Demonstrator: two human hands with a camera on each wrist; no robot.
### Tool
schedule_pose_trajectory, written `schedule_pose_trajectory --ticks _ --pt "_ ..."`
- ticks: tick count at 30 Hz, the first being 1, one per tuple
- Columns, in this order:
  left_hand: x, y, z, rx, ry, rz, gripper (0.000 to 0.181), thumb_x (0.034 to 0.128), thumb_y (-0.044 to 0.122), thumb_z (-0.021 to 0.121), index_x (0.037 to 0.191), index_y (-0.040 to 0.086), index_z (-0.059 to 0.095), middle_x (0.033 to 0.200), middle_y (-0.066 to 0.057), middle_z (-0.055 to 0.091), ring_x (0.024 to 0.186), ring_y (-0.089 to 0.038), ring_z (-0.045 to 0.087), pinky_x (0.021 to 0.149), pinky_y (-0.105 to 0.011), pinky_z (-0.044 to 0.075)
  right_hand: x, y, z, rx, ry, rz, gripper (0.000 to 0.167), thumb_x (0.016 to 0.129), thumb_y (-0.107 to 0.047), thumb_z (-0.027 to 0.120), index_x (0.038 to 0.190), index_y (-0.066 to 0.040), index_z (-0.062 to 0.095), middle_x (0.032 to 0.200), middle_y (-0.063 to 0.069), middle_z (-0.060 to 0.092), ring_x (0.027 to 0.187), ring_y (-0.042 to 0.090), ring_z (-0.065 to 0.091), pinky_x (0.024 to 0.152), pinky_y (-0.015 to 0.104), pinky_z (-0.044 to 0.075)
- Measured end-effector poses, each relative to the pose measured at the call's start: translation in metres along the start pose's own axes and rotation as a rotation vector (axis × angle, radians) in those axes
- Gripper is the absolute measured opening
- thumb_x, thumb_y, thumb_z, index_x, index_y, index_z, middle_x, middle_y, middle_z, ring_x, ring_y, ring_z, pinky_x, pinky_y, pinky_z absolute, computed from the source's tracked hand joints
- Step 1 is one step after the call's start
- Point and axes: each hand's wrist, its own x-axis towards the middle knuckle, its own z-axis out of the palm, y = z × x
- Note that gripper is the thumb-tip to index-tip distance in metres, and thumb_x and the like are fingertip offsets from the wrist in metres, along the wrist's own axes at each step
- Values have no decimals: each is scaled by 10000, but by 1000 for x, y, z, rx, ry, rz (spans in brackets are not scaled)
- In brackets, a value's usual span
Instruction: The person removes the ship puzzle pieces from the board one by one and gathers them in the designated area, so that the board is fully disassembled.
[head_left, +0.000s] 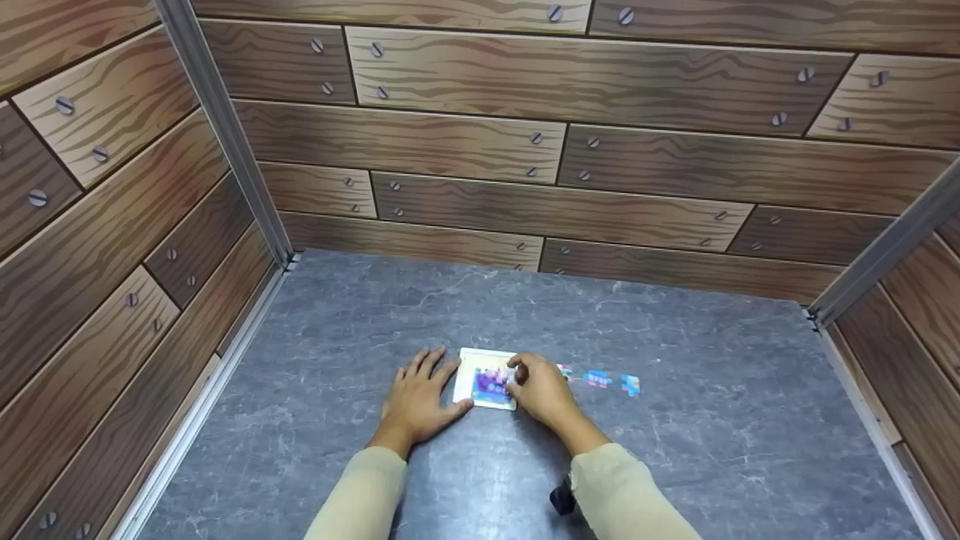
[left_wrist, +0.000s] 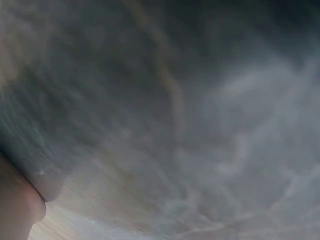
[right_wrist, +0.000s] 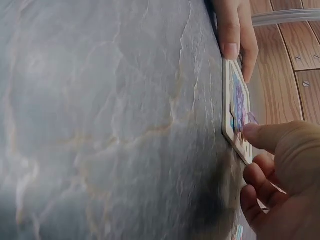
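Observation:
A flat puzzle board [head_left: 466, 369] with a pale frame lies on the grey table. Purple and blue puzzle pieces [head_left: 490, 384] fill part of its inside. My left hand [head_left: 415, 403] rests along the board's left side, fingers spread, thumb at the near left corner. Over the board's right side, my right hand [head_left: 546, 390] pinches a small purplish puzzle piece [right_wrist: 252, 118] between thumb and fingers; the fingers partly hide it. In the left wrist view only a bit of skin [left_wrist: 17, 205] shows above the blurred surface.
Loose puzzle pieces [head_left: 598, 378] lie in a row right of the board, the farthest piece [head_left: 630, 385] at the row's end. A small black object [head_left: 562, 497] is by the right sleeve. Wood-patterned walls [head_left: 465, 142] with metal corner posts [head_left: 232, 142] enclose the table.

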Motion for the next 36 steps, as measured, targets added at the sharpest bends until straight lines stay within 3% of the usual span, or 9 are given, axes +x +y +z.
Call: schedule_pose_trajectory --ticks 4,12,20,25,31,36 --pt "0 0 0 -5 -3 -3 888 921 879 526 1645 368 469 1763 -36 381 1659 -364 309 1284 -685 319 2 0 0 106 -19 52 277 902 -54 841 1160 -67 743 988 74 718 820 127 633 775 325 552" --pt "0 -1 1 8 1 -15 889 919 891 512 1643 378 468 1770 -22 369 1666 -353 297 1292 -696 308 -5 16 -19 142 -14 50 294 867 -30 877 1138 -68 767 1020 103 657 813 140 590 714 237 496" --pt "-1 0 1 -1 1 -5 894 920 891 512 1651 379 456 1775 -24 362 1667 -360 295 1296 -692 302 -38 66 -63 113 29 33 311 830 -26 904 1112 -73 781 1012 100 662 885 145 573 772 226 461" --pt "-1 1 -1 3 -12 -16 899 924 895 501 1659 380 444 1782 -15 349 1673 -349 287 1302 -690 294 -62 98 -95 83 35 82 341 829 -47 909 1143 -84 783 1025 105 643 898 141 544 784 226 443" --pt "0 0 1 4 4 -9 905 916 900 504 1656 380 451 1777 -21 363 1668 -351 299 1296 -692 305 -83 126 -116 99 -17 128 344 845 -46 901 1159 -74 763 1039 111 593 880 133 519 742 194 435" --pt "0 0 1 -5 10 -7 903 915 893 516 1655 381 451 1778 -17 361 1669 -352 297 1294 -710 296 -90 140 -123 53 -83 145 348 877 -89 893 1195 -67 754 1125 124 612 994 168 573 797 209 477"
